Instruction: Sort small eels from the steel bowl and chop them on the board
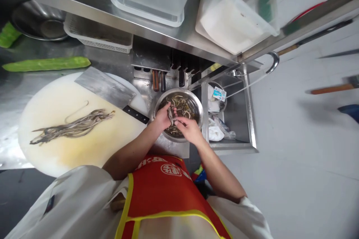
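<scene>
Red apron (165, 198) nearest, close against the bench (175, 150). Just beyond, a steel bowl (200, 115) of dark water with many pale and dark strips (184, 105) in it.

Left hand (163, 117) over the bowl, half curled, a few strips lying across palm and fingers. Right hand (188, 129) pinched, thumb against fingertips, on the near end of the same few.

To the left, a round white board (95, 153): one bundle (74, 127) laid lengthwise, a single strand curling off it. Cleaver (105, 87) flat on the board's far side, unheld.

Progress, by my reading: partway — the bundle looks sorted, the handful is under way, and plenty remains loose in the water.

Farther: peeled green length (47, 64), racked knives (155, 80), sink (253, 127) at right; plastic tubs (148, 5) on the shelf (92, 16).
</scene>
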`<state>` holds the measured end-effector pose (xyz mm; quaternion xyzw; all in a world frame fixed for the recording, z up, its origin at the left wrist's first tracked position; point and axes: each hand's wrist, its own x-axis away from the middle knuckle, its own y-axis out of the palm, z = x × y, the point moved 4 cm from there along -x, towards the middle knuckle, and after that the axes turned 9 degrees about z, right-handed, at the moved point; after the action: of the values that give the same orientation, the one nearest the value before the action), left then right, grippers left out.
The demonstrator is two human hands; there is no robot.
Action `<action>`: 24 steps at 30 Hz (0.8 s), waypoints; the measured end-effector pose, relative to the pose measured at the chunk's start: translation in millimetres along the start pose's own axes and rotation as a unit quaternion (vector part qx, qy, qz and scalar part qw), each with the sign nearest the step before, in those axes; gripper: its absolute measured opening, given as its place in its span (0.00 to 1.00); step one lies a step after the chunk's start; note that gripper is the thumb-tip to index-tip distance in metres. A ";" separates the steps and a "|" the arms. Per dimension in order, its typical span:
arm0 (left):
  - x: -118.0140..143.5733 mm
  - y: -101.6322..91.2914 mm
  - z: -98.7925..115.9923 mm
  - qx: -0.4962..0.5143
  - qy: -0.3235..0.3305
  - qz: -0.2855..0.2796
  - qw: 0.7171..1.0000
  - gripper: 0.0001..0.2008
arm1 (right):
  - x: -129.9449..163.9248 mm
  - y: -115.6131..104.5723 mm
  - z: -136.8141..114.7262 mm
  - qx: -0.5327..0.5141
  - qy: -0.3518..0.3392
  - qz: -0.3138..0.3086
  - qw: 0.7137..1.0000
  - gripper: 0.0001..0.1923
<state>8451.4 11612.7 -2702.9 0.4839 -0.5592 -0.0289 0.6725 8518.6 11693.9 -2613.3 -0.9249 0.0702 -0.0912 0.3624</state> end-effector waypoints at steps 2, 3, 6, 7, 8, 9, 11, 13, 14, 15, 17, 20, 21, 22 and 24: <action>2.1 0.4 -0.4 -0.013 0.009 -0.004 1.000 0.06 | 14.9 6.9 0.7 0.030 -0.014 -0.018 0.999 0.13; 3.0 0.7 -0.4 -0.018 0.013 -0.007 1.000 0.05 | 21.4 9.8 1.5 0.042 -0.018 -0.029 0.999 0.14; 5.1 1.5 0.6 -0.022 0.028 -0.016 0.999 0.05 | 36.1 14.1 4.1 0.081 -0.037 -0.082 0.993 0.17; 5.7 1.9 1.1 -0.021 0.031 -0.019 0.999 0.05 | 39.2 13.4 4.9 0.093 -0.048 -0.104 0.989 0.19; 6.2 2.4 1.4 -0.020 0.033 -0.022 0.999 0.05 | 41.2 11.3 5.7 0.102 -0.060 -0.125 0.985 0.20; 6.6 2.8 1.8 -0.020 0.035 -0.024 0.999 0.05 | 41.9 8.0 6.7 0.106 -0.073 -0.143 0.981 0.20; 7.2 3.4 2.2 -0.024 0.034 -0.024 0.999 0.05 | 38.6 -1.4 10.9 0.096 -0.089 -0.160 0.978 0.18; 7.3 3.7 2.3 -0.031 0.033 -0.021 0.999 0.05 | 27.3 -11.1 19.1 0.076 -0.083 -0.147 0.983 0.15; 7.2 3.7 2.5 -0.035 0.034 -0.019 0.999 0.05 | 18.2 -14.9 24.9 0.067 -0.068 -0.130 0.987 0.14; 7.1 3.7 2.6 -0.039 0.036 -0.017 0.998 0.04 | 7.0 -17.3 31.4 0.061 -0.047 -0.106 0.991 0.13; 6.5 3.2 2.7 -0.047 0.041 -0.008 0.998 0.04 | -20.2 -17.0 43.9 0.057 0.003 -0.049 0.997 0.12; 5.7 2.5 2.8 -0.056 0.057 0.003 0.997 0.05 | -65.2 -4.0 53.0 0.096 0.054 0.018 0.994 0.11; 5.5 2.3 2.7 -0.058 0.063 0.003 0.996 0.05 | -78.9 2.1 53.1 0.125 0.062 0.028 0.990 0.11; 5.2 2.2 2.6 -0.060 0.068 0.002 0.996 0.05 | -90.8 8.6 52.8 0.161 0.073 0.026 0.984 0.11; 4.8 1.8 2.3 -0.063 0.077 0.000 0.995 0.05 | -108.3 19.5 52.3 0.229 0.097 -0.003 0.968 0.09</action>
<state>8450.5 11609.5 -2698.5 0.4414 -0.5029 -0.0266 0.7427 8423.4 11735.3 -2677.0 -0.8040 0.0792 -0.1954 0.5560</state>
